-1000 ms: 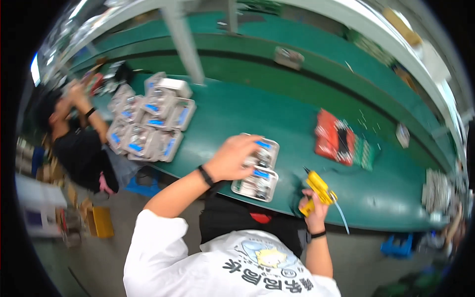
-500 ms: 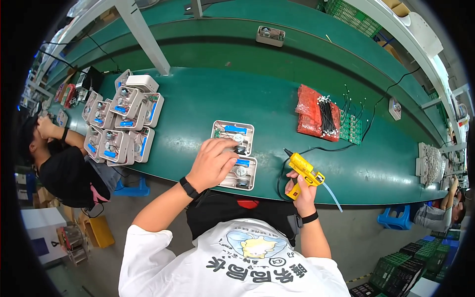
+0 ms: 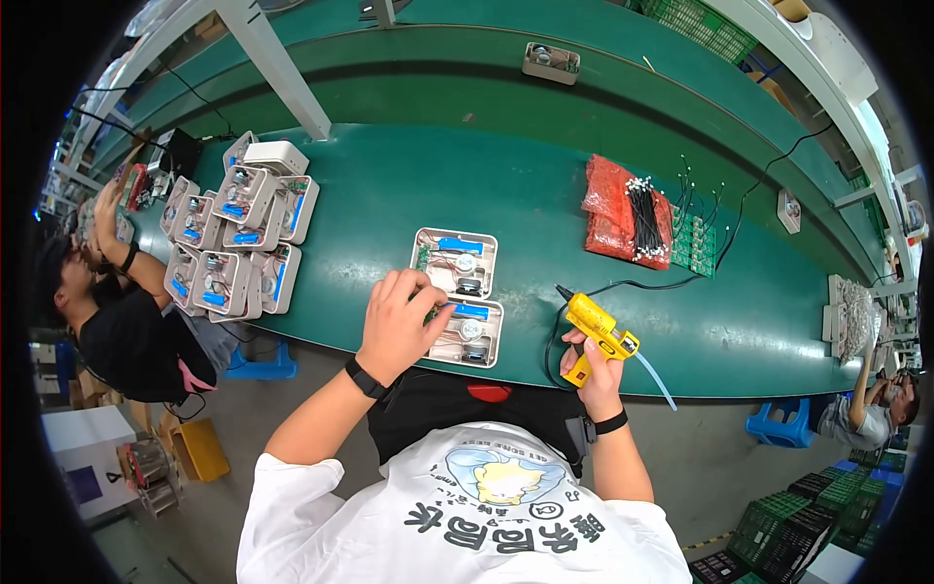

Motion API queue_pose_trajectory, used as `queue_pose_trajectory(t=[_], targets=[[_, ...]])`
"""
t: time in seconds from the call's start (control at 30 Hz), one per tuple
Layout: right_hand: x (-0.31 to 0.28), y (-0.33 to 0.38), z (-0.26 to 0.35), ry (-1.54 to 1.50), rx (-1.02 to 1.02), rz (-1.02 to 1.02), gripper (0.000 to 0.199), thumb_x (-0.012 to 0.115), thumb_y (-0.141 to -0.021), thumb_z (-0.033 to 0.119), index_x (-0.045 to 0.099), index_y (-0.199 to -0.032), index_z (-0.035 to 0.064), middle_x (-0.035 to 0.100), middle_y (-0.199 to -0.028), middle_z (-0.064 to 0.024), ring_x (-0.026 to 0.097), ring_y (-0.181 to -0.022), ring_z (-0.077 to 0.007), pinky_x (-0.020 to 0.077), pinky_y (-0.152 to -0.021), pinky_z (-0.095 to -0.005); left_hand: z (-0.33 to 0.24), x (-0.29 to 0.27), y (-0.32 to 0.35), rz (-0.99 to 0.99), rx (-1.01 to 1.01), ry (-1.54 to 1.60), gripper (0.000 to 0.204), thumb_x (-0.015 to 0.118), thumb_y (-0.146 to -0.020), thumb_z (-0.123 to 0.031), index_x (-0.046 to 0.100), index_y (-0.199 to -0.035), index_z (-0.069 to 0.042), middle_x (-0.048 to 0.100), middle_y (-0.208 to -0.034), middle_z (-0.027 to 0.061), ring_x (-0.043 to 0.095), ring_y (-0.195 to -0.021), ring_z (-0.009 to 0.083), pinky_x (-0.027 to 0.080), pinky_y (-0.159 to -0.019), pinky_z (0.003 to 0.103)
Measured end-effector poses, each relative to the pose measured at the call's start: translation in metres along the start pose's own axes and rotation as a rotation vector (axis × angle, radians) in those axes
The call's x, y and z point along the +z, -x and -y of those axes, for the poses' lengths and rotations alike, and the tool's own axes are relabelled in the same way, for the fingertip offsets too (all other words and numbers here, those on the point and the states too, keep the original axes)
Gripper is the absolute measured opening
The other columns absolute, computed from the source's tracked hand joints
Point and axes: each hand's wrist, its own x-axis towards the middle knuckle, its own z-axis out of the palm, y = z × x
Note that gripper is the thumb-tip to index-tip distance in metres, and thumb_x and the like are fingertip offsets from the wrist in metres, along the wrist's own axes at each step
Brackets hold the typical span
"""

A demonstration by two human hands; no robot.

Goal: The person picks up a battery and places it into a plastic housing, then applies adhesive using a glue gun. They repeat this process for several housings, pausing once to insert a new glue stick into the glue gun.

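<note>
My right hand (image 3: 595,368) is wrapped round a yellow glue gun (image 3: 601,327), its dark nozzle pointing up and left and a pale glue stick trailing from its back. Two open whitish plastic housings lie end to end before me: a far housing (image 3: 492,255) and a near housing (image 3: 496,336). Each contains a blue cylindrical cell, a round pale part, a dark part and wires. My left hand (image 3: 394,326) is at the near housing's upper left corner, thumb and fingers pinched together. Those fingers hide whatever is between them; a bit of green board shows beside them.
Stacked open housings (image 3: 238,229) stand at the left. Red bubble-wrap bags (image 3: 603,229), black wires (image 3: 645,219) and green circuit boards (image 3: 695,245) lie to the right. A black cord (image 3: 642,292) crosses the table. On the belt beyond sits another housing (image 3: 552,63). Other people sit at both sides.
My left hand has moved left, off the seam between the two housings to the near one's upper left corner. Housings on the belt have shifted right. The glue gun stays about where it was.
</note>
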Motion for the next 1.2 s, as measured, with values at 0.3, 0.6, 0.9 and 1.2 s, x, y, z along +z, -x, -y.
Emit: queue_pose_trajectory(t=[0.3, 0.6, 0.9, 1.2], targets=[[-0.001, 0.000, 0.000, -0.004, -0.009, 0.014, 0.025, 0.064, -0.112, 0.021, 0.069, -0.118, -0.0029, 0.073, -0.114, -0.0209, 0.069, -0.069, -0.0207, 0.0596, -0.064, -0.0358, 0.000, -0.014, -0.020, 0.228, 0.130, -0.046, 0.019, 0.094, -0.079, -0.021, 0.080, -0.087, -0.011, 0.065, -0.098, 0.0021, 0.065, -0.095, 0.0251, 0.052, -0.084, 0.043], [0.002, 0.003, 0.004, 0.008, 0.021, 0.026, 0.024, 0.064, -0.112, 0.020, 0.070, -0.118, -0.0024, 0.074, -0.115, -0.0206, 0.070, -0.070, -0.0203, 0.0594, -0.065, -0.0346, -0.002, -0.008, -0.023, 0.283, 0.239, -0.157, 0.019, 0.094, -0.077, -0.024, 0.081, -0.087, -0.014, 0.064, -0.090, -0.0009, 0.066, -0.092, 0.0232, 0.050, -0.081, 0.042], [0.014, 0.029, 0.031, 0.057, 0.091, 0.114, 0.020, 0.067, -0.109, 0.016, 0.070, -0.119, -0.0006, 0.076, -0.115, -0.0179, 0.070, -0.078, -0.0174, 0.0594, -0.069, -0.0317, -0.010, -0.001, -0.003, 0.182, 0.302, 0.100, 0.018, 0.091, -0.084, -0.024, 0.081, -0.095, -0.013, 0.068, -0.095, 0.0006, 0.066, -0.092, 0.0238, 0.050, -0.084, 0.040], [0.065, 0.031, 0.065, 0.463, 0.290, 0.214, 0.031, 0.068, -0.109, 0.019, 0.073, -0.133, -0.0003, 0.078, -0.115, -0.0133, 0.071, -0.078, -0.0185, 0.0605, -0.070, -0.0333, -0.012, 0.052, 0.059, -0.278, -0.114, 0.680, 0.026, 0.063, -0.110, 0.000, 0.053, -0.134, 0.001, 0.065, -0.128, 0.0211, 0.073, -0.098, 0.0219, 0.061, -0.084, 0.034]])
